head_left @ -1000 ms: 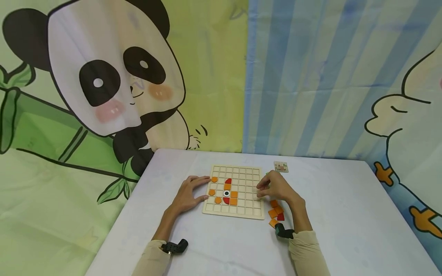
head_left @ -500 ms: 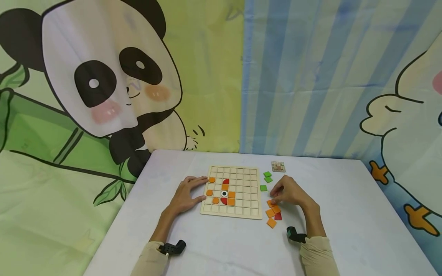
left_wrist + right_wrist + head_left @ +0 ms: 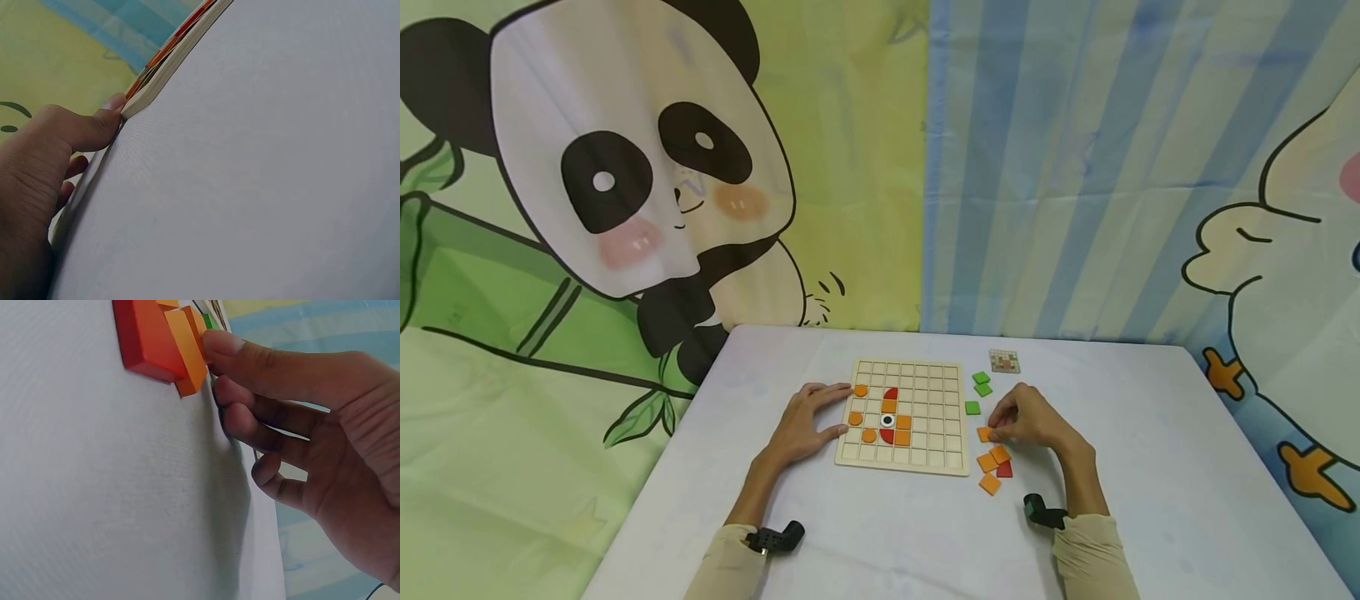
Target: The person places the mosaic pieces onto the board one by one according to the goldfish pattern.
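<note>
A pale wooden grid board (image 3: 928, 417) lies on the white table, with orange round pieces (image 3: 855, 419), orange squares (image 3: 903, 422), red curved pieces (image 3: 891, 393) and a black-and-white eye piece (image 3: 887, 421) in its cells. My left hand (image 3: 800, 427) touches the board's left edge with spread thumb and fingers; in the left wrist view, the thumb (image 3: 100, 128) meets the board's corner. Right of the board, my right hand (image 3: 1032, 417) pinches an orange square tile (image 3: 984, 434) between thumb and fingers. In the right wrist view the fingertips partly hide that tile.
Several orange tiles (image 3: 990, 484) and a red tile (image 3: 1004, 469) lie in front of my right hand. Green square tiles (image 3: 973, 408) sit beside the board's right edge. A small pattern card (image 3: 1004, 361) lies farther back. Behind the table hangs a printed curtain (image 3: 1037, 183).
My right hand has moved from the board's right edge to the loose tiles and taken hold of an orange one, shifting it slightly away from the others. The left hand has stayed at the board.
</note>
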{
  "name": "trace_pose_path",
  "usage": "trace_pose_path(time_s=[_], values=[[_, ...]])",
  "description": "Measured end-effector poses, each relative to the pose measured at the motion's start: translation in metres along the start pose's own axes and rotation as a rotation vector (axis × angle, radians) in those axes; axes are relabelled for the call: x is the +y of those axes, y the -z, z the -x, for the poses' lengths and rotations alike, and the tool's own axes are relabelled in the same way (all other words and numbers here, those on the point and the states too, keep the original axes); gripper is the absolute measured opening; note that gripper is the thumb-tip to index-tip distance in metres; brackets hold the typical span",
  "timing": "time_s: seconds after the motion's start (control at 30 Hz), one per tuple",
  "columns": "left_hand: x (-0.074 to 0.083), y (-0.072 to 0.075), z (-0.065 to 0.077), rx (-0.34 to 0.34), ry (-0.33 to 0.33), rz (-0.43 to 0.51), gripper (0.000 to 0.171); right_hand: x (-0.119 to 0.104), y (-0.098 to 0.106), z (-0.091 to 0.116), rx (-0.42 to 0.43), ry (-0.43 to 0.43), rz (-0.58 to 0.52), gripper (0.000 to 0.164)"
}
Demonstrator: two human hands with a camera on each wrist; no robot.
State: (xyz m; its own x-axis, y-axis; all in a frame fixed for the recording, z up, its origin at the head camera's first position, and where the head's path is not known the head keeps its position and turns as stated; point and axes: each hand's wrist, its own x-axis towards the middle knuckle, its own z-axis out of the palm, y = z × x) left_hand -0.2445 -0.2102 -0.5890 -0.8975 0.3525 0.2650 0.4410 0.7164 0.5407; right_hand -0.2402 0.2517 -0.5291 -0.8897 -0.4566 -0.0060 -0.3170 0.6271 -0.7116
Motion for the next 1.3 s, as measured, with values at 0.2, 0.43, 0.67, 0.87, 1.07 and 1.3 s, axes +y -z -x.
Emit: trace_pose_path(time_s=[0.2, 0.43, 0.67, 0.87, 1.07, 1.3], values=[[0.0013, 0.0009, -0.0001, 0.001, -0.005, -0.005, 0.068, 0.0003, -0.0006, 0.0007, 0.026, -0.023, -0.001, 0.015], [-0.0003, -0.0003, 0.0003, 0.014, -0.013, -0.011, 0.068, 0.0012, -0.0017, 0.0014, 0.024, -0.036, -0.021, 0.021], [-0.0018, -0.0017, 0.0000, 0.015, -0.021, -0.018, 0.068, 0.0029, -0.0019, 0.0018, 0.025, -0.040, -0.013, 0.021], [-0.0017, -0.0007, -0.0003, -0.005, 0.000, -0.011, 0.067, 0.0042, -0.0015, 0.0022, 0.026, -0.023, -0.017, 0.020], [0.0002, 0.0002, -0.0006, -0.008, 0.002, -0.017, 0.067, 0.0029, -0.0009, 0.0032, 0.024, -0.024, -0.034, 0.019], [-0.0002, -0.0001, -0.0003, 0.007, -0.008, -0.028, 0.067, 0.0037, -0.0005, 0.0019, 0.025, -0.030, -0.047, 0.018]])
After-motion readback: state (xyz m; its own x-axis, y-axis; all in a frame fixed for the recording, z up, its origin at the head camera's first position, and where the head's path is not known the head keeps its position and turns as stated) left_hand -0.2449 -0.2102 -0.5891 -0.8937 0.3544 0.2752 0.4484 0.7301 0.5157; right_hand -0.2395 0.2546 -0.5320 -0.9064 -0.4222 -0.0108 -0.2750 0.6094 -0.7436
